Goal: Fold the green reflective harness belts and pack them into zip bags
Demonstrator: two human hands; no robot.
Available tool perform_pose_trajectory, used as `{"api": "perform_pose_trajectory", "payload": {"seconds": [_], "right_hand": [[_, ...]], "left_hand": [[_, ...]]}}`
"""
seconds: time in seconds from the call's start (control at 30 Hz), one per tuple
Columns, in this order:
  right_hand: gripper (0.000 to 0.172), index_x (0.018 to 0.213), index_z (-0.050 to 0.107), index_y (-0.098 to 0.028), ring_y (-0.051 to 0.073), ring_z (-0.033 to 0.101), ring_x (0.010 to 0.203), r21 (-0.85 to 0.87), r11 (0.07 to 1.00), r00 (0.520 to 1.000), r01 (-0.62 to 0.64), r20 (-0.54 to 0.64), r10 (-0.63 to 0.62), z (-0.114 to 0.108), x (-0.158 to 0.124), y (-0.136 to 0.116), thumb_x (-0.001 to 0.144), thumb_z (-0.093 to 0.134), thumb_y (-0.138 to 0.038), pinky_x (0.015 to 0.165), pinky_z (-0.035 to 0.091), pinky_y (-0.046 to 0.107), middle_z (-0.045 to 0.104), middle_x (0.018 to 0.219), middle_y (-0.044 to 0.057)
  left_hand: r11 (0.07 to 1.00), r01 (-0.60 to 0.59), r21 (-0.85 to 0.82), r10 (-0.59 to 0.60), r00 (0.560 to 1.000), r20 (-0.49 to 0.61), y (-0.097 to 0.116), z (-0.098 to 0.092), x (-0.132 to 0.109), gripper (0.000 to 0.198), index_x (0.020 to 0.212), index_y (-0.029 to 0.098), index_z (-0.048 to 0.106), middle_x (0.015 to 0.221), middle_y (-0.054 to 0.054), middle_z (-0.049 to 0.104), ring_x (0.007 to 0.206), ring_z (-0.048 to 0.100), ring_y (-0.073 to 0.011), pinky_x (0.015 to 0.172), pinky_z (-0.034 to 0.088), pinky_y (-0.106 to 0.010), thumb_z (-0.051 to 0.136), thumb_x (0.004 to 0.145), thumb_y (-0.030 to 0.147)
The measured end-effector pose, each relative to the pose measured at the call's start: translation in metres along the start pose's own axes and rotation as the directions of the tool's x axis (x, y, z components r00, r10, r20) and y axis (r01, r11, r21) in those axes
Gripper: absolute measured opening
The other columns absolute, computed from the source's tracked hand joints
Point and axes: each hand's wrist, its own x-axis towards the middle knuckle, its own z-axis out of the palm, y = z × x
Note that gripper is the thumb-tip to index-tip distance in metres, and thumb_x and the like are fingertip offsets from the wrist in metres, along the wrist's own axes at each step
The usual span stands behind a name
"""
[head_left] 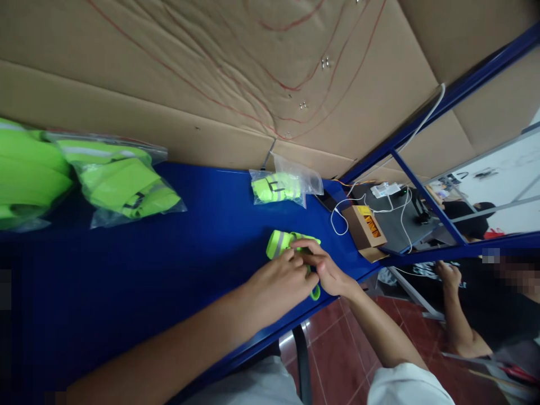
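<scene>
A small folded neon-yellow reflective vest with a grey stripe lies near the front edge of the blue table. My left hand is closed over its near side, fingers curled and bunched together. From the right, my right hand meets the left one, its fingers bent across the top of the bundle. A yellow-green loop of the vest hangs out below the hands. What the fingertips pinch is hidden by the hands themselves.
Clear bags with neon-yellow folded pieces stand behind: a small bag, a larger bag and a big neon bundle at far left. An open cardboard box and white cables sit right. Beyond the blue frame, a person in black sits.
</scene>
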Motion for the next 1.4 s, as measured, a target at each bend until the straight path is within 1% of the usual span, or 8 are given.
{"api": "perform_pose_trajectory", "payload": {"seconds": [0.13, 0.37, 0.53, 0.63, 0.73, 0.83, 1.03, 1.4], "right_hand": [[0.091, 0.140, 0.063, -0.023, 0.029, 0.054, 0.137, 0.034, 0.999, 1.000, 0.021, 0.010, -0.021, 0.001, 0.004, 0.000, 0.096, 0.006, -0.079, 0.116, 0.045, 0.047, 0.056, 0.147, 0.014], [0.077, 0.167, 0.015, -0.029, 0.028, 0.067, 0.122, -0.168, 0.979, 0.974, -0.111, -0.216, 0.074, 0.020, 0.006, 0.011, 0.104, 0.050, -0.055, 0.099, 0.057, 0.041, 0.050, 0.156, 0.014], [0.061, 0.156, 0.041, -0.030, 0.027, 0.060, 0.130, -0.207, 0.974, 0.931, -0.094, -0.365, 0.013, 0.024, 0.020, 0.005, 0.101, 0.063, -0.042, 0.106, 0.052, 0.041, 0.058, 0.145, 0.011], [0.033, 0.134, 0.061, -0.026, 0.024, 0.065, 0.117, -0.218, 0.974, 0.954, -0.067, -0.301, -0.002, 0.020, 0.026, 0.000, 0.104, 0.057, -0.040, 0.099, 0.053, 0.038, 0.068, 0.125, 0.009], [0.038, 0.119, 0.067, -0.022, 0.025, 0.065, 0.106, -0.272, 0.957, 0.962, -0.099, -0.273, 0.022, 0.016, 0.028, 0.000, 0.109, 0.041, -0.047, 0.095, 0.051, 0.042, 0.070, 0.112, 0.010], [0.052, 0.112, 0.070, -0.021, 0.025, 0.063, 0.102, -0.276, 0.941, 0.944, -0.195, -0.314, 0.103, 0.012, 0.030, 0.003, 0.112, 0.025, -0.045, 0.094, 0.050, 0.044, 0.069, 0.110, 0.011], [0.035, 0.113, 0.066, -0.021, 0.023, 0.064, 0.099, -0.394, 0.881, 0.957, -0.262, -0.226, 0.184, 0.005, 0.041, 0.012, 0.111, 0.036, -0.037, 0.092, 0.049, 0.039, 0.069, 0.108, 0.009], [0.043, 0.082, 0.056, -0.021, 0.021, 0.056, 0.077, -0.432, 0.853, 0.906, -0.291, -0.410, 0.101, 0.034, 0.054, 0.020, 0.110, 0.028, -0.039, 0.073, 0.042, 0.035, 0.059, 0.080, 0.007]], "left_hand": [[0.986, 0.017, -0.165, -0.030, 0.997, -0.073, -0.036, -0.014, 0.007, 0.025, 0.119, 0.024, 0.065, 0.124, -0.003, 0.074, 0.112, 0.065, -0.0240, 0.097, 0.040, -0.043, 0.055, 0.098, 0.014], [0.842, 0.222, -0.492, -0.304, 0.948, -0.093, -0.063, 0.002, 0.007, 0.022, 0.117, 0.025, 0.059, 0.096, 0.000, 0.074, 0.086, 0.068, -0.0192, 0.081, 0.045, -0.034, 0.056, 0.097, 0.017], [0.766, 0.329, -0.553, -0.452, 0.886, -0.098, -0.072, 0.015, 0.011, 0.047, 0.135, 0.024, 0.049, 0.094, -0.001, 0.069, 0.076, 0.066, -0.0173, 0.066, 0.046, -0.028, 0.068, 0.093, 0.026], [0.759, 0.335, -0.559, -0.453, 0.888, -0.083, -0.075, 0.020, 0.011, 0.034, 0.124, 0.024, 0.058, 0.092, 0.001, 0.069, 0.076, 0.066, -0.0148, 0.066, 0.047, -0.025, 0.069, 0.092, 0.021], [0.776, 0.336, -0.534, -0.445, 0.892, -0.085, -0.072, 0.023, 0.010, 0.021, 0.117, 0.024, 0.063, 0.101, 0.000, 0.069, 0.084, 0.067, -0.0140, 0.074, 0.051, -0.025, 0.065, 0.096, 0.022], [0.803, 0.377, -0.462, -0.472, 0.876, -0.104, -0.065, 0.025, 0.009, 0.024, 0.119, 0.022, 0.064, 0.114, -0.005, 0.065, 0.099, 0.067, -0.0185, 0.087, 0.053, -0.032, 0.062, 0.100, 0.036], [0.802, 0.545, -0.246, -0.586, 0.796, -0.149, -0.052, 0.026, 0.009, 0.044, 0.119, 0.014, 0.064, 0.126, -0.019, 0.061, 0.118, 0.057, -0.0353, 0.096, 0.046, -0.052, 0.046, 0.104, 0.051], [0.805, 0.586, -0.095, -0.593, 0.787, -0.170, -0.040, 0.023, 0.013, 0.029, 0.107, 0.017, 0.062, 0.095, -0.010, 0.069, 0.083, 0.068, -0.0242, 0.068, 0.047, -0.033, 0.034, 0.106, 0.025]]}}
